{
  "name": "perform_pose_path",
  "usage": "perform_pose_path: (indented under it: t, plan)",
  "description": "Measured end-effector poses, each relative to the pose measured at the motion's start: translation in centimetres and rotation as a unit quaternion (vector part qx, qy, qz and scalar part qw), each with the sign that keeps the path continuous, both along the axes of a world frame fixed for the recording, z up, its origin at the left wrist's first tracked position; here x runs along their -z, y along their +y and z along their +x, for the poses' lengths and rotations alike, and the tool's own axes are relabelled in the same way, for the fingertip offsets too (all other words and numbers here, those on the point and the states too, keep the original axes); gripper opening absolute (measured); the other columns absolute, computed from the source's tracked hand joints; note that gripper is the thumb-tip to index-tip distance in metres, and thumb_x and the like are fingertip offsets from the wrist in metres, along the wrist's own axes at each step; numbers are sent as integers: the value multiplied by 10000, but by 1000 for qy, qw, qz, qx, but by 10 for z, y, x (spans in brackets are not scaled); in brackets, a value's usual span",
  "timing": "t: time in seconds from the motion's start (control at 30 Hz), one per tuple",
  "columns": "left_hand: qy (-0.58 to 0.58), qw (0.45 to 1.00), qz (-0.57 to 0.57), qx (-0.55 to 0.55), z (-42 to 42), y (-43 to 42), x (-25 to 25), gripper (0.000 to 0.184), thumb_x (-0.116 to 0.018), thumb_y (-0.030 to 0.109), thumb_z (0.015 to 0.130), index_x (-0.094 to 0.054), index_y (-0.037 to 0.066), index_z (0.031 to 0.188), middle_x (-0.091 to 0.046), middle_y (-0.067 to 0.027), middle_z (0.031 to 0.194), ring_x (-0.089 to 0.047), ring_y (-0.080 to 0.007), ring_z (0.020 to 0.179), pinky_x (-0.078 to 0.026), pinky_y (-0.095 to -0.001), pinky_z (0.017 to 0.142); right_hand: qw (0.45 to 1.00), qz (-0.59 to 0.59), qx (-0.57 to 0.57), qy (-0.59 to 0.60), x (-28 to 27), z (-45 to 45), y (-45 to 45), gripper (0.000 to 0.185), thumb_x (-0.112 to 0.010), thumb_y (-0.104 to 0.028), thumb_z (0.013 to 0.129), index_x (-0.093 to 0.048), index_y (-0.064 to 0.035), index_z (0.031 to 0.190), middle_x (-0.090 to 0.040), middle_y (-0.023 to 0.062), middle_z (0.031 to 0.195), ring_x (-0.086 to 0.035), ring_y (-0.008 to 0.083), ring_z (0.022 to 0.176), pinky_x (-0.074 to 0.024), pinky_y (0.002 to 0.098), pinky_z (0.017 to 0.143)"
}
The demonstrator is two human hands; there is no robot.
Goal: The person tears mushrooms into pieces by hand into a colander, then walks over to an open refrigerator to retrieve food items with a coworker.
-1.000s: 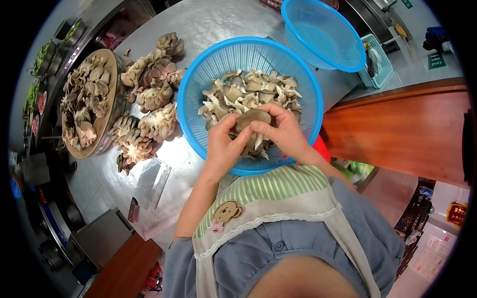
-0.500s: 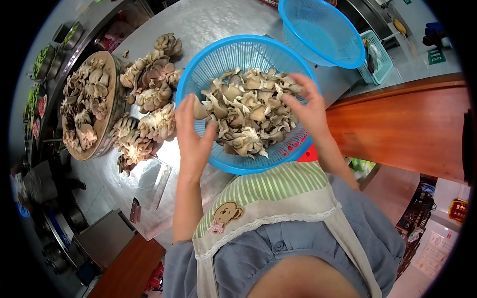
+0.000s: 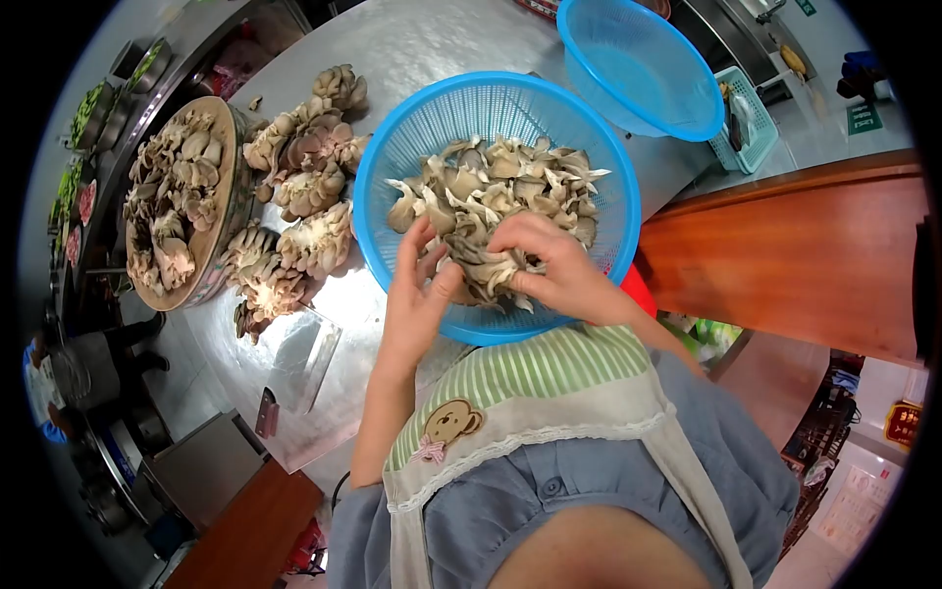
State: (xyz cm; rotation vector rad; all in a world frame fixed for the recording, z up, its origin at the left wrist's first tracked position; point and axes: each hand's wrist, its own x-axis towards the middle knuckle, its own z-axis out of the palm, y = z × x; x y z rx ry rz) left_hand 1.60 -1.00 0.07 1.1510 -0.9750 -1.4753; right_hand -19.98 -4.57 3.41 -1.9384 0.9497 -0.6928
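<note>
A blue perforated basket (image 3: 388, 123) holds a heap of torn grey-brown oyster mushrooms (image 3: 510, 187). At its near side, my right hand (image 3: 559, 270) grips a cluster of oyster mushrooms (image 3: 481, 273) between thumb and fingers. My left hand (image 3: 417, 294) is over the basket's near left rim, its fingers curved and apart, close beside that cluster; whether the thumb touches it I cannot tell. Left of the basket, several whole oyster mushroom clumps (image 3: 314, 245) lie on the metal table (image 3: 412, 39).
A round tray (image 3: 231, 177) of more mushrooms stands at the left. A cleaver (image 3: 309, 368) lies on the near left of the table. Behind are a second blue basket (image 3: 638, 74) and a pale green basket (image 3: 756, 123). Another person (image 3: 78, 368) is at far left.
Both hands have moved toward the basket's near side. My right hand has come left and down from the right rim and closed on a mushroom cluster. The person at far left shows more.
</note>
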Motion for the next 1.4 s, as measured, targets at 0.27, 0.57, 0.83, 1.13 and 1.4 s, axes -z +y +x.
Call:
perform_pose_path:
  t: [0.27, 0.57, 0.83, 1.13, 1.4]
  plan:
    - [327, 931, 133, 90, -10, -6, 1, 798, -666, 407, 936, -187, 175, 1531, -419, -121, 1428, -483, -286, 1301, -532, -492, 958, 997, -24, 8, -66, -9, 8, 2, 412, -698, 39, 728, -640, -62, 1123, -567, 91, 1230, -541, 266, 1183, -463, 382, 985]
    - [255, 966, 19, -45, -34, -5, 11, 699, -779, 282, 869, -323, 157, 1385, -473, -107, 1317, -538, -221, 1167, -533, -351, 901, 992, -70, 107, 13, -19, 19, 11, 580, -869, -236, 712, -569, -64, 1177, -481, 92, 1279, -499, 257, 1209, -479, 380, 949]
    - [237, 968, 56, -63, -29, 1, 9, 561, -734, 208, 900, -354, 139, 1306, -519, -86, 1220, -564, -160, 1046, -516, -284, 804, 977, 139, 107, -118, 2, 13, 9, 406, -790, -168, 780, -576, -74, 1112, -495, 85, 1169, -558, 227, 1078, -523, 351, 852]
    - [103, 989, 8, -108, -34, 2, 10, 512, -715, 185, 906, -377, 111, 1283, -509, -66, 1179, -537, -135, 1039, -470, -271, 867, 979, -170, 101, 56, 8, 14, 18, 250, -679, -97, 876, -614, -50, 1113, -642, 135, 1076, -682, 241, 833, -559, 336, 727]
    - [201, 972, 71, -95, -25, 2, -1, 503, -670, 297, 889, -397, 174, 1293, -569, -56, 1146, -603, -137, 945, -506, -255, 702, 908, 232, 219, -270, 24, -2, 8, 141, -595, -105, 981, -610, 4, 1069, -678, 64, 959, -666, 123, 840, -589, 269, 720]
